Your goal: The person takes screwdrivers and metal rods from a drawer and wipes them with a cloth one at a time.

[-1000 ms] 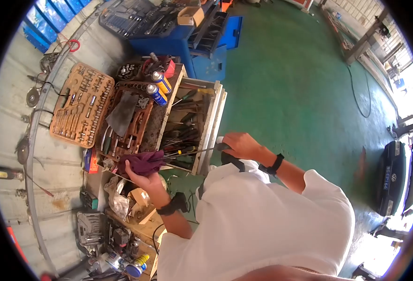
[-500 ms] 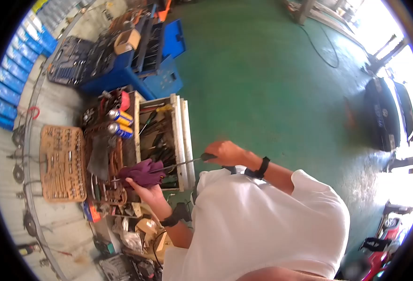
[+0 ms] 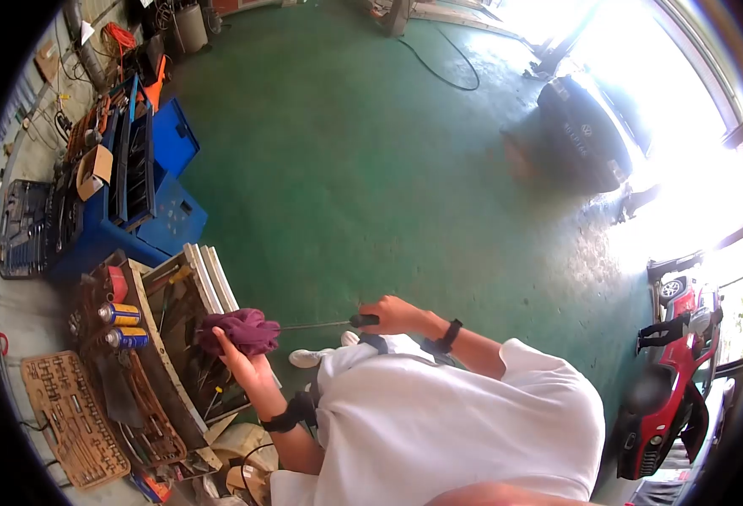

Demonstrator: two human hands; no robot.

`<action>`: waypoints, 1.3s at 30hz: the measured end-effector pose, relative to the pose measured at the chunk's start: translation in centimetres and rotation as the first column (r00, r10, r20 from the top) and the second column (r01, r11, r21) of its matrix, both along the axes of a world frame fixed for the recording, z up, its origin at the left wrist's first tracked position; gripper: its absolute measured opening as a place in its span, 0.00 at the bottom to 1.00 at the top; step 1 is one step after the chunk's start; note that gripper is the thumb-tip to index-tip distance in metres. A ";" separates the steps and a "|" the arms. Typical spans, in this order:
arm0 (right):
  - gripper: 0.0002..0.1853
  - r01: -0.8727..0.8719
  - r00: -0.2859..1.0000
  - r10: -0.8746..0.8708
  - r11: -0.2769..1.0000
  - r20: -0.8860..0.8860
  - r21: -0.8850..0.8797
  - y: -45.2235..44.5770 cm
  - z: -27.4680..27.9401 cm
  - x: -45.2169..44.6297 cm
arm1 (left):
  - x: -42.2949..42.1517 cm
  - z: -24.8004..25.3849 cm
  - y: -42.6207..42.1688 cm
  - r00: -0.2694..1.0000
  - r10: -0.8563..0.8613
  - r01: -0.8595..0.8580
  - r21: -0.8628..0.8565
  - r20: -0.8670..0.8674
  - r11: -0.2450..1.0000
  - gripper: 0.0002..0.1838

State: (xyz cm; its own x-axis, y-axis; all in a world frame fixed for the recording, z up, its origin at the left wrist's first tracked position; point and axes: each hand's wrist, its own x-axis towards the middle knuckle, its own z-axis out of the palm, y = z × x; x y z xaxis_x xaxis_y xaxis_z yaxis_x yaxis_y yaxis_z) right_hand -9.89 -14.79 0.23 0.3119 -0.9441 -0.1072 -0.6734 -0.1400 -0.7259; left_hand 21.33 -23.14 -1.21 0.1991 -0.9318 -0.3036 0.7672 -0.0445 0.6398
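On a green garage floor (image 3: 371,185), 1 dark car (image 3: 582,135) is standing at 2 o'clock, 1 red car (image 3: 679,363) at 4, 1 blue tool cabinet (image 3: 102,223) near 10, while 1 open drawer (image 3: 220,282) and 1 tan socket tray (image 3: 75,422) are occupying 8 o'clock and 2 spray cans (image 3: 123,314) are standing nearer 9. The left hand (image 3: 243,367) is cupping 1 bunched purple cloth (image 3: 252,329), thumb pressing against it; the right hand (image 3: 398,316) is gripping the handle of 1 thin-shafted tool (image 3: 317,325). The shaft is bridging the space between both hands, pointing toward 9 o'clock. The cloth is hiding the shaft's far end and most left fingers; glare is washing out the background beyond the dark car.
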 end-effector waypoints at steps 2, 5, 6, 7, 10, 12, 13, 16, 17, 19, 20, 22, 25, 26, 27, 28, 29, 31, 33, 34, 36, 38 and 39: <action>0.10 0.047 0.999 -0.046 0.996 -0.023 0.071 1.4 -0.2 -1.2 | -0.3 -0.7 0.0 0.999 0.029 -0.029 0.009 0.027 1.000 0.32; 0.10 0.070 0.997 -0.069 0.997 -0.028 0.015 3.3 -0.8 -2.0 | 0.6 -3.0 -0.6 0.999 -0.025 0.025 0.014 -0.045 1.000 0.32; 0.10 0.081 0.997 -0.082 0.997 -0.011 -0.018 3.7 -0.6 -2.2 | 0.3 -2.5 -0.8 0.999 -0.010 0.010 0.009 -0.052 1.000 0.31; 0.10 0.083 0.997 -0.083 0.996 -0.010 -0.017 4.1 -0.3 -2.4 | 0.1 -2.1 -0.9 0.998 0.009 -0.008 0.005 -0.058 1.000 0.31; 0.10 0.117 0.992 -0.120 0.988 -0.026 -0.098 5.0 0.5 -2.7 | -1.6 -0.1 -1.4 0.991 0.118 -0.116 -0.031 0.062 0.993 0.30; 0.10 0.137 0.989 -0.143 0.980 -0.031 -0.144 5.2 0.8 -2.9 | -1.9 1.7 -1.8 0.987 0.134 -0.129 -0.061 0.088 0.990 0.30; 0.10 0.154 0.986 -0.164 0.971 -0.041 -0.182 5.2 1.1 -2.9 | -2.0 2.4 -1.9 0.982 0.151 -0.142 -0.082 0.111 0.986 0.30; 0.09 0.191 0.975 -0.211 0.955 -0.068 -0.227 5.2 2.6 -2.5 | -0.3 4.0 -3.0 0.984 0.117 -0.114 -0.033 0.135 0.993 0.29; 0.09 0.191 0.971 -0.221 0.950 -0.096 -0.249 5.1 2.6 -2.5 | 0.5 5.0 -3.4 0.989 0.085 -0.082 -0.032 0.117 0.996 0.28; 0.08 0.230 0.962 -0.262 0.933 -0.082 -0.275 5.2 3.0 -1.9 | 1.9 5.6 -5.1 0.987 0.094 -0.084 -0.074 0.133 0.994 0.28; 0.08 0.258 0.951 -0.295 0.921 -0.089 -0.291 5.5 3.3 -1.5 | 2.2 5.9 -5.8 0.986 0.106 -0.093 -0.100 0.131 0.991 0.27; 0.08 0.303 0.935 -0.343 0.905 -0.091 -0.299 6.2 3.6 -1.1 | 2.8 6.1 -6.9 0.984 0.078 -0.059 -0.122 0.158 0.991 0.26; 0.08 0.385 0.905 -0.419 0.879 -0.068 -0.281 8.1 3.9 -0.9 | 3.8 5.3 -8.8 0.990 0.055 -0.024 -0.225 0.131 0.974 0.26; 0.08 0.427 0.892 -0.451 0.865 -0.035 -0.264 8.8 4.2 -0.7 | 3.0 5.7 -9.1 0.985 0.084 -0.046 -0.241 0.150 0.970 0.25; 0.09 0.467 0.875 -0.483 0.848 -0.005 -0.251 9.2 4.4 -0.5 | 2.4 6.1 -9.4 0.991 -0.015 0.052 -0.271 0.136 0.961 0.24; 0.09 0.496 0.858 -0.514 0.829 -0.004 -0.260 9.7 4.4 -0.3 | 1.6 6.4 -9.1 0.987 -0.106 0.138 -0.293 0.122 0.946 0.23; 0.10 0.555 0.828 -0.557 0.801 0.062 -0.224 10.4 4.5 0.1 | 0.2 6.6 -8.7 0.978 -0.188 0.204 -0.270 0.084 0.941 0.23; 0.10 0.610 0.792 -0.597 0.768 0.129 -0.193 10.8 4.8 0.8 | -2.7 6.9 -7.6 0.906 -0.418 0.421 -0.279 0.072 0.863 0.27; 0.11 0.646 0.761 -0.626 0.756 0.171 -0.105 11.0 5.6 1.7 | -6.5 6.6 -5.9 0.802 -0.594 0.576 -0.184 -0.057 0.796 0.30; 0.11 0.650 0.757 -0.630 0.753 0.175 -0.102 11.1 5.9 2.0 | -8.5 6.3 -4.9 0.771 -0.631 0.617 -0.148 -0.082 0.773 0.31; 0.13 0.644 0.753 -0.624 0.764 0.209 -0.038 10.7 5.9 3.1 | -11.5 6.5 -2.5 0.591 -0.796 0.783 -0.146 -0.129 0.605 0.36; 0.15 0.660 0.730 -0.639 0.752 0.241 -0.004 10.5 4.8 3.8 | -14.2 8.6 0.5 0.385 -0.891 0.877 -0.204 -0.240 0.434 0.33; 0.16 0.642 0.710 -0.630 0.763 0.315 0.076 10.4 4.3 3.9 | -15.0 8.3 1.5 0.379 -0.893 0.881 -0.201 -0.244 0.429 0.33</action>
State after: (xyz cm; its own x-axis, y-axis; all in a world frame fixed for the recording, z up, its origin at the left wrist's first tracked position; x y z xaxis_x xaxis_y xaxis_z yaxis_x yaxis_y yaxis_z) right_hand -6.01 -4.37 4.53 -0.3541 -0.9322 -0.0745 -0.3593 0.2092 -0.9095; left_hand 6.38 -21.59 7.06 -0.8313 -0.5355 -0.1491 0.4334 -0.7924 0.4292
